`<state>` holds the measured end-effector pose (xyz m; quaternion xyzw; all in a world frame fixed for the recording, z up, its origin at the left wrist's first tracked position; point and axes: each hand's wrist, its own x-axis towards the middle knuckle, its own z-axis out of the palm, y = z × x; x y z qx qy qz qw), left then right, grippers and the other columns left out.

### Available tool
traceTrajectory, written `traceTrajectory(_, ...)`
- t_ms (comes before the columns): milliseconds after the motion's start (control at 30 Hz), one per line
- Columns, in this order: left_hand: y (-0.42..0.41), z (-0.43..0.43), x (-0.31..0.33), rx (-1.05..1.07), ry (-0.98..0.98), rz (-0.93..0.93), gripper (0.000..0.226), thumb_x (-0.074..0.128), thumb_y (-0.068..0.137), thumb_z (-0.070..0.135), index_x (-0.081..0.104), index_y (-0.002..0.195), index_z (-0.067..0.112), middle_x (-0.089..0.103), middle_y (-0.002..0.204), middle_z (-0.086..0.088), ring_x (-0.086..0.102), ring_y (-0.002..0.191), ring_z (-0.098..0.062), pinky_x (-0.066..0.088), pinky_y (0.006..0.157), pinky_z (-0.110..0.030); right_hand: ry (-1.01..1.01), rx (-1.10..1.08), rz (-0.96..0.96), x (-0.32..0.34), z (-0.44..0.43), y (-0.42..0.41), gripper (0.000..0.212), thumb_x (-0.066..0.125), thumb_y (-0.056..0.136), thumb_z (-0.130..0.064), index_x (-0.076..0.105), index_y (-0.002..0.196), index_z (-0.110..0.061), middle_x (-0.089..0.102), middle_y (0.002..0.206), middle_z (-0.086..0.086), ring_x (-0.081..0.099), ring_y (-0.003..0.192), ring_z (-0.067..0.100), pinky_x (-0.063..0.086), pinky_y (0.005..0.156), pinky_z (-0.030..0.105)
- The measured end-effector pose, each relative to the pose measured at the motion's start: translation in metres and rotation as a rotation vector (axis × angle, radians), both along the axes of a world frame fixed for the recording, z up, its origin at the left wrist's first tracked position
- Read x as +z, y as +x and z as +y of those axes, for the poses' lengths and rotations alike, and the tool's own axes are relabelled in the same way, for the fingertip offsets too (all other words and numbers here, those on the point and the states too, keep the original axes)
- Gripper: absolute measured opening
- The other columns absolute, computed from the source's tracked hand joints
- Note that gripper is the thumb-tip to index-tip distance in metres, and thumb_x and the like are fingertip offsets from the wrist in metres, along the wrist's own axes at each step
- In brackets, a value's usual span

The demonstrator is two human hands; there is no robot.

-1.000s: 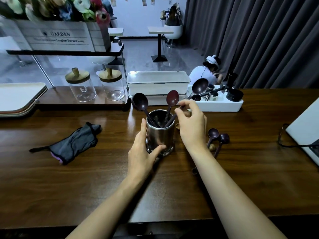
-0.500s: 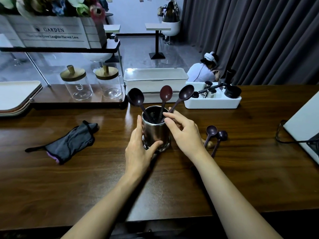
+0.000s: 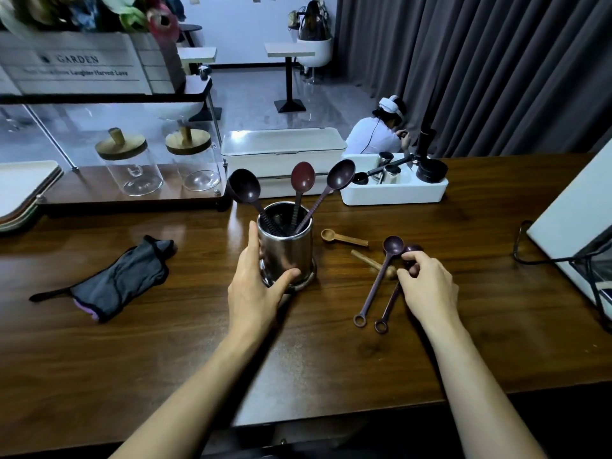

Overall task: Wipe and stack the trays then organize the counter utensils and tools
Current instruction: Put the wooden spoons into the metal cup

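A steel utensil cup [image 3: 285, 250] stands mid-counter with three dark spoons [image 3: 302, 180] upright in it. My left hand [image 3: 256, 289] wraps around the cup's left side and base. Two more purple spoons [image 3: 381, 276] lie flat to the right, handles toward me. My right hand [image 3: 427, 286] rests on the right one, fingertips pinching its neck near the bowl. A small wooden scoop [image 3: 342, 238] and a wooden stick [image 3: 372, 263] lie between cup and spoons. Stacked trays [image 3: 23, 193] sit at the far left.
A dark cloth [image 3: 116, 279] lies left of the cup. Two glass jars [image 3: 132, 164] stand on a low shelf behind. A white lidded box [image 3: 281, 150] and a white caddy with tools [image 3: 394, 187] sit at the back. A cable and white device [image 3: 569, 233] occupy the right edge.
My right hand let go of the third spoon in the cup and moved right and down onto the loose spoons on the counter. The left hand stayed on the cup.
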<state>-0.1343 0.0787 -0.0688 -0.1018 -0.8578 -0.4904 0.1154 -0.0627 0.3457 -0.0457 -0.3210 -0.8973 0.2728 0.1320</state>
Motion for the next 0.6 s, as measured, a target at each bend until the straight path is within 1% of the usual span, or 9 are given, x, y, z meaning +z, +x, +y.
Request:
traceTrajectory(67,0.0,0.0,0.0,0.001,0.0,0.002,0.12,0.09,0.074,0.037,0.006,0.159,0.049,0.054,0.136,0.02,0.059,0.12,-0.006,0.05,0.102,-0.034,0.0,0.006,-0.064,-0.001,0.003,0.0,0.033,0.063,0.098,-0.029,0.059,0.13,-0.028,0.064,0.117,0.003,0.06,0.104,0.022,0.04,0.079,0.03)
traceTrajectory(200,0.002,0.0,0.001,0.004,-0.014,0.003,0.12,0.089,0.074,0.037,0.006,0.16,0.049,0.054,0.14,0.019,0.059,0.121,-0.006,0.05,0.103,-0.035,-0.018,0.024,-0.076,-0.001,0.002,-0.006,0.035,0.064,0.097,-0.026,0.057,0.132,-0.028,0.067,0.111,0.002,0.063,0.102,0.024,0.047,0.078,0.033)
traceTrajectory(300,0.002,-0.001,0.002,0.008,-0.009,-0.001,0.12,0.089,0.073,0.038,0.006,0.159,0.049,0.056,0.142,0.014,0.06,0.121,-0.007,0.052,0.103,-0.039,0.006,0.016,-0.004,0.0,0.0,-0.008,0.029,0.062,0.098,-0.026,0.059,0.127,-0.027,0.065,0.113,0.002,0.057,0.094,0.016,0.042,0.074,0.029)
traceTrajectory(367,0.003,0.0,0.003,0.013,-0.013,-0.003,0.12,0.089,0.073,0.039,0.006,0.159,0.049,0.056,0.14,0.015,0.06,0.12,-0.006,0.052,0.102,-0.039,-0.004,0.048,0.066,0.003,-0.004,-0.009,0.025,0.062,0.098,-0.029,0.061,0.123,-0.027,0.064,0.111,0.0,0.056,0.091,0.013,0.043,0.071,0.027)
traceTrajectory(467,0.003,0.0,0.003,0.01,-0.02,-0.003,0.12,0.089,0.074,0.039,0.005,0.16,0.048,0.054,0.137,0.02,0.059,0.119,-0.005,0.051,0.102,-0.037,-0.002,0.153,0.023,0.005,-0.015,-0.015,0.031,0.067,0.094,-0.038,0.058,0.123,-0.031,0.062,0.107,-0.004,0.059,0.092,0.013,0.043,0.067,0.026)
traceTrajectory(533,0.003,-0.001,0.003,0.008,-0.018,0.005,0.12,0.089,0.074,0.04,0.005,0.16,0.048,0.055,0.139,0.017,0.059,0.12,-0.006,0.051,0.102,-0.036,0.025,0.165,-0.019,0.004,-0.021,-0.021,0.038,0.069,0.092,-0.039,0.054,0.127,-0.033,0.06,0.109,-0.003,0.06,0.094,0.016,0.048,0.069,0.029)
traceTrajectory(600,0.003,-0.001,0.003,0.008,-0.015,0.008,0.119,0.088,0.074,0.04,0.005,0.16,0.048,0.055,0.142,0.016,0.059,0.12,-0.005,0.05,0.101,-0.034,0.053,0.161,-0.044,0.002,-0.024,-0.026,0.042,0.069,0.093,-0.035,0.051,0.131,-0.035,0.059,0.112,-0.002,0.063,0.095,0.02,0.057,0.073,0.035)
